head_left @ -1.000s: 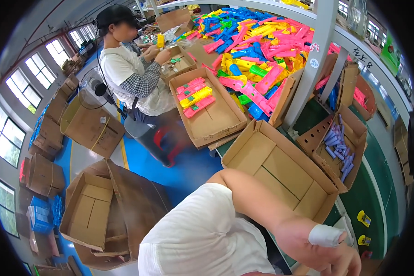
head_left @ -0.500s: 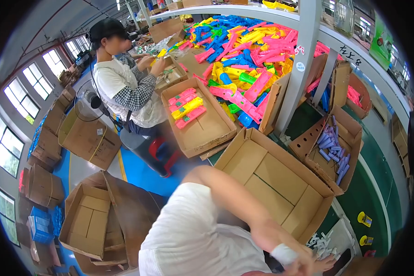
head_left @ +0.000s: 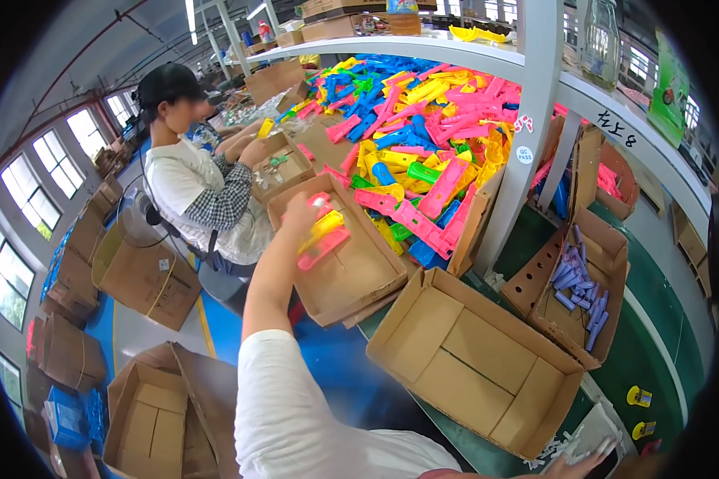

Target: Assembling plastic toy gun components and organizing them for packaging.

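The left hand (head_left: pixel 302 214) has reached out — from low beside the empty carton (head_left: pixel 475 363) up into the shallow cardboard tray (head_left: pixel 359 275), now at the pink and yellow plastic pieces (head_left: pixel 324 236) there.

My left hand (head_left: pixel 299 214) is over matt brown cardboard tray (head_left: pixel 359 271) holding glossy smooth plastic parts (head_left: pixel 321 238); my sleeve (head_left: pixel 295 415) is white cloth

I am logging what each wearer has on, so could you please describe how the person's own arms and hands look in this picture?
The left arm wears a short white sleeve that ends near the elbow; below it the forearm and left hand are bare, with no glove, watch or band showing. Only part of the right hand shows at the lower edge, also ungloved; whether anything is wrapped on it cannot be told.
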Tool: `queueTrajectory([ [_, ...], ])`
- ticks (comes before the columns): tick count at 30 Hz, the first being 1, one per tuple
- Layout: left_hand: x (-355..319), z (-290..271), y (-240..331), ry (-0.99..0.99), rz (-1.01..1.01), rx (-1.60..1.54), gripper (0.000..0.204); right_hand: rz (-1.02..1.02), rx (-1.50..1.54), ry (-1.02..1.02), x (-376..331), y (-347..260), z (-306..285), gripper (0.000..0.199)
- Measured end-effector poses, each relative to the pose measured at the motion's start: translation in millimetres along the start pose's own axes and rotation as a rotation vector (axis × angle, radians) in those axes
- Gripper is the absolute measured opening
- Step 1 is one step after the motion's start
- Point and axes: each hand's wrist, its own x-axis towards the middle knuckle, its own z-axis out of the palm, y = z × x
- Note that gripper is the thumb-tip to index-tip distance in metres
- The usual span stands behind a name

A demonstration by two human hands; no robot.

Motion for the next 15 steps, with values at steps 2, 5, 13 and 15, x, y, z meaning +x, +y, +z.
queueTrajectory([
  [2, 15, 5, -16, -0.052, -0.155, 0.075, 0.050, -0.039, 0.207, -0.167, 12, -21, -4, 0.065],
  [5, 18, 18, -64, 0.085, -0.153, 0.174, 0.063, -0.119, 1.021, -0.588, 26, -63, 8, 0.086],
  [13, 1, 17, -61, -0.259, -0.446, 0.226, 0.079, 0.512, 2.016, -1.973, 29, -300, 23, 0.075],
  [15, 1, 10, -42, -0.452, -0.283, 0.373, 0.077, 0.699, 1.964, -1.985, 17, -362, 47, 0.059],
])
